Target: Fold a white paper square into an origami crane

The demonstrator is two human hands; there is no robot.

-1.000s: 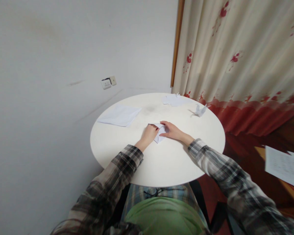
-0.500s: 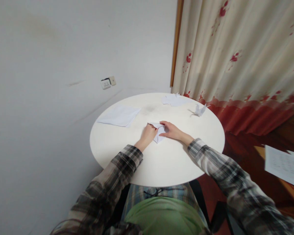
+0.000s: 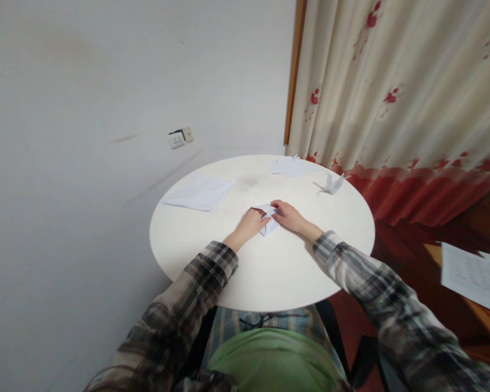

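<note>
Between my hands, near the middle of the round white table [image 3: 265, 277], lies a small folded white paper [image 3: 270, 227] with a raised flap on its far side. My left hand [image 3: 253, 222] is closed on the paper's left side, its thumb across the top. From the right, my right hand [image 3: 288, 214] grips the other edge, fingers at the far corner and thumb on the near side. My fingers hide part of the folds.
A stack of white paper sheets [image 3: 200, 192] lies at the table's far left. At the far right stands a folded paper crane [image 3: 332, 184], and behind it are more paper pieces [image 3: 293, 166]. Printed sheets [image 3: 471, 275] rest on a lower surface at right.
Both hands have shifted slightly to the right with the folded paper. My left thumb now lies over the paper, and the paper has turned a little.
</note>
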